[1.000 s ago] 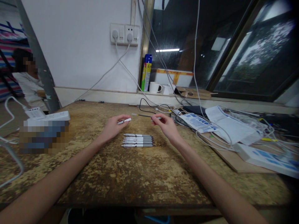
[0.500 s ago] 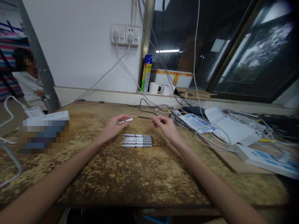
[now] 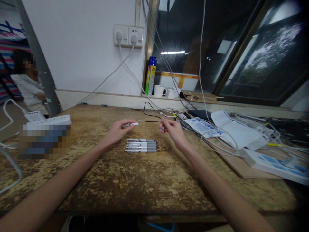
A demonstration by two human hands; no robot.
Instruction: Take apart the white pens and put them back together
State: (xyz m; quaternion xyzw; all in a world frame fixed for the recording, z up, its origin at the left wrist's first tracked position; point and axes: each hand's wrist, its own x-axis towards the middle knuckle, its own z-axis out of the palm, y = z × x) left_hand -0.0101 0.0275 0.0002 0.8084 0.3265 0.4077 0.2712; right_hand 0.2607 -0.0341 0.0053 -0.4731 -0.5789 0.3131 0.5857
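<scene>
Head view, left to right. Far left of the frame: one person in a white top, beyond the surface [image 3: 135, 183], which is worn, brown and patchy. Left, on the surface: one white power strip [image 3: 56, 120], with a pixelated item [image 3: 44, 141] just in front of it. Centre-left: left hand [image 3: 118, 130], fingers closed on one pen barrel [image 3: 134, 124], white end pointing right. Centre: one row of white-and-grey pens [image 3: 142, 145], lying side by side below and between the hands; exact count hard to tell. Upper centre: one spray can [image 3: 151, 75], blue cap, upright on the sill, beside one white mug [image 3: 158, 91]. Just right of centre: one slender dark refill [image 3: 152, 121], roughly level, its pale tip towards the pen barrel, apart from it. Next: right hand [image 3: 172, 129], fingertips pinching the refill's right end, a small greyish piece [image 3: 162, 128] under the fingers. Right: white papers [image 3: 238, 132] among tangled cables; lower right, one white-and-blue box [image 3: 272, 163].
</scene>
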